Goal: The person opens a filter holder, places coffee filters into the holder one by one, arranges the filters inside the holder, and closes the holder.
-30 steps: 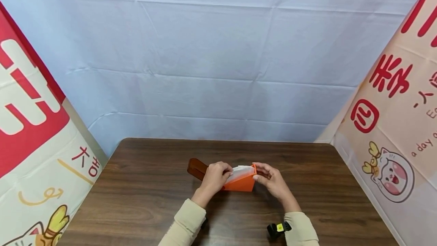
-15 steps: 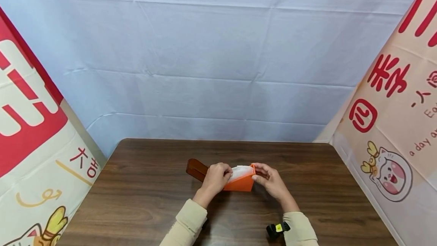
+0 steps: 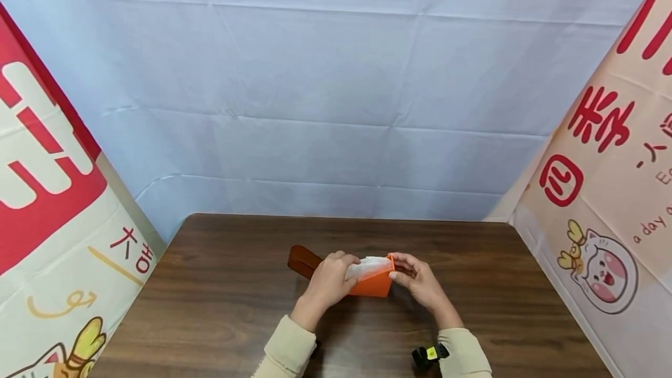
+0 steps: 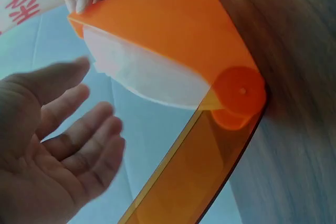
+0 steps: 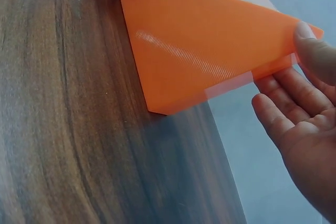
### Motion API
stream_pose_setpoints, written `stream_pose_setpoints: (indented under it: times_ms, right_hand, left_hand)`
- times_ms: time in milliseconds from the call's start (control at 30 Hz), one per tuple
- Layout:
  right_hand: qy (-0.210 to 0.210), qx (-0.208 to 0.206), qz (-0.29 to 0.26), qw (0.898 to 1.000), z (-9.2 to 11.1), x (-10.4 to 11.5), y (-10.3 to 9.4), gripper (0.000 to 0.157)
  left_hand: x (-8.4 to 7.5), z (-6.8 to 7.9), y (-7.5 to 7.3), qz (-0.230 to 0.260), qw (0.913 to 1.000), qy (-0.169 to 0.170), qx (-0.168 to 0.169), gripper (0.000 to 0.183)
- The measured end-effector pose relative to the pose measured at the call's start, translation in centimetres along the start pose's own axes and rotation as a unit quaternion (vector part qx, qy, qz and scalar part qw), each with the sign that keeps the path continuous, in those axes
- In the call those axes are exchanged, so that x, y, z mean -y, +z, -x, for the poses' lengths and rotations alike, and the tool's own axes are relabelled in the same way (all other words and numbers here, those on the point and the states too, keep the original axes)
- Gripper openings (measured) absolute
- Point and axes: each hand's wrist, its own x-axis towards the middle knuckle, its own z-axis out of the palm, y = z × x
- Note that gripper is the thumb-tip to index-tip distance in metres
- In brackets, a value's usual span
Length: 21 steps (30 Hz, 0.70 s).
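An orange box [image 3: 374, 286] with a slanted top rests on the table, its hinged, see-through amber lid [image 4: 181, 174] swung back to the left. White, thin, folded sheets [image 4: 139, 72] stand inside and show above the slanted rim; what kind they are cannot be told. My left hand [image 3: 329, 280] hovers over the hinge end with fingers loosely bent, and the left wrist view shows it apart from the box and holding nothing. At the tall right end, my right hand [image 3: 419, 283] holds the box, the thumb on its front face and the fingers behind.
The brown wood-grain table [image 3: 220, 308] extends around the box on all sides. A pale blue cloth [image 3: 336, 133] hangs behind it, and printed banners [image 3: 593, 203] stand at left and right.
My left hand's fingers were curled at the white sheets; now they have loosened and spread, drawn slightly back. The right hand keeps its hold, and the box stays in place.
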Motion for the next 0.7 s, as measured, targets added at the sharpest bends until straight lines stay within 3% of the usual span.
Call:
stream_pose_setpoints:
  times_ms: [267, 500, 700]
  right_hand:
    - [0.009, 0.001, 0.0, 1.0, 0.1, 0.1, 0.0, 0.042]
    - [0.0, -0.001, -0.002, 1.0, 0.0, 0.0, 0.1, 0.041]
    - [0.001, 0.0, 0.001, 1.0, 0.0, 0.0, 0.1, 0.041]
  left_hand:
    - [-0.2, 0.5, -0.4, -0.078, 0.9962, 0.036, -0.01, 0.026]
    - [-0.2, 1.2, -1.4, -0.183, 0.9804, 0.056, -0.046, 0.035]
    - [0.2, 1.6, -2.5, -0.19, 0.9783, 0.056, -0.062, 0.04]
